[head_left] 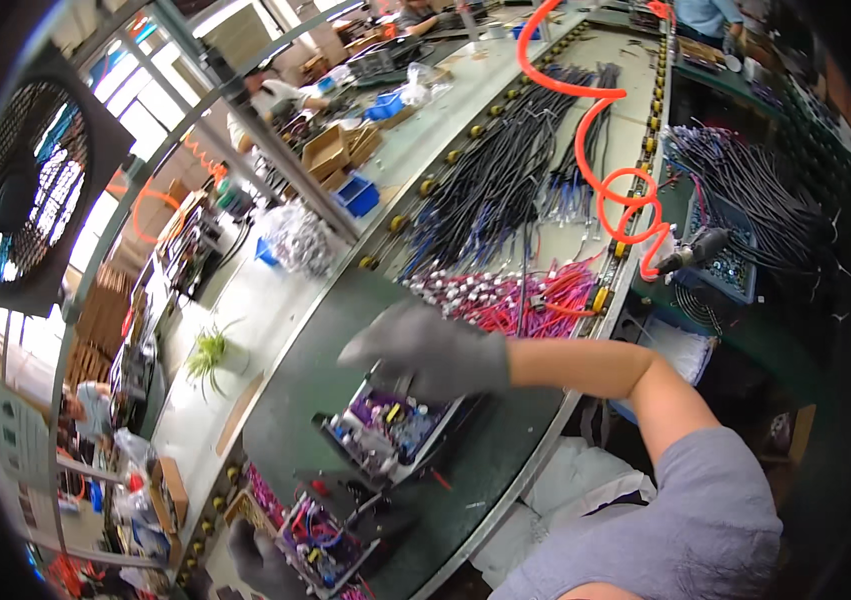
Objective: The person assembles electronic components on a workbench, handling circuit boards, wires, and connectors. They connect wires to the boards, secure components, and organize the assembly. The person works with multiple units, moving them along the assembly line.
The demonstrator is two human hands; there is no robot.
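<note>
Both my hands wear grey gloves. My right hand (430, 352) is over the far end of an open electronics housing (392, 428) with a circuit board, purple and blue wiring and small components inside. Motion blurs this hand, and its fingers are partly hidden underneath, so its grip is unclear. At the lower left, my left hand (263, 562) curls against the side of a second open housing (323, 540), similarly filled with board and wires. Both housings stand on the dark green work surface (505, 440).
Red and purple wire bundles (515, 300) and long black cables (490, 180) lie beyond. An orange coiled air hose (610, 190) hangs down to a power screwdriver (700, 248) over a blue bin (735, 280). A fan (20, 190) and a potted plant (210, 355) are left; other people work farther off.
</note>
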